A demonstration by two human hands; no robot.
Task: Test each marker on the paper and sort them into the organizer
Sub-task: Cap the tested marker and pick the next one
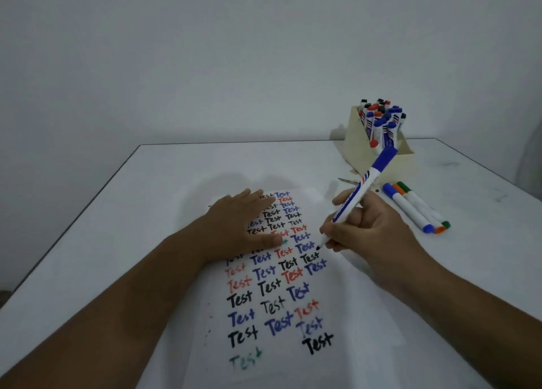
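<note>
- While the right hand (363, 230) pinches the blue marker (356, 202), write lightly in a free gap.
- Left hand (240, 224), flat, pins the paper (272, 300).

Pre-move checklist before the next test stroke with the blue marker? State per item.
1. Right hand grips the blue marker: ok.
2. Cap off, tip exposed: ok.
3. Tip touching the paper: cannot tell.
4. Left hand flat, pinning the paper: ok.
5. Free paper under the tip: not ok, crowded with written words.
6. Room in the organizer: cannot tell; many markers stand inside.
</note>
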